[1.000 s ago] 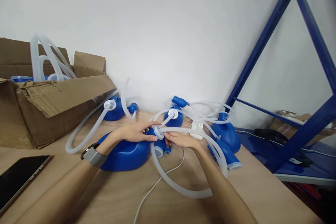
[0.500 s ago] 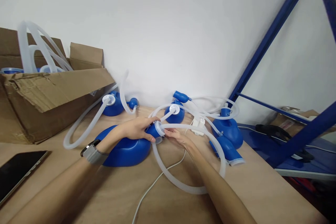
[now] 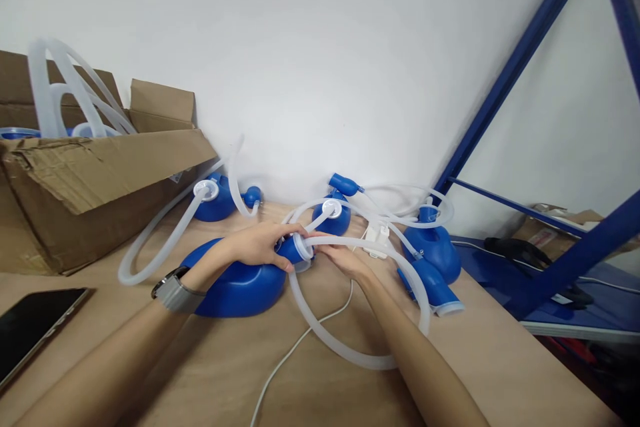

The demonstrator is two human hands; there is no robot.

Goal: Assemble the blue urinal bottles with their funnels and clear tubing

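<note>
Wooden table [image 3: 210, 373] carries our work: left of the blue bottle [image 3: 239, 280] sits a cardboard box [image 3: 95, 193]. Our left hand [image 3: 260, 245] has fingers clamped on the bottle's neck, and just right of it our right hand [image 3: 345, 260] pinches the white tube [image 3: 340, 347] at the cap.

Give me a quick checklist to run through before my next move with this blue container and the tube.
1. Left hand steadying the blue container at its neck: ok.
2. Right hand on the white collar of the tube: ok.
3. Collar fully seated on the neck: cannot tell, fingers hide it.
4. Tube free of kinks: ok, one open loop.
5. Tube apart from the white cable: not ok, they cross.
</note>
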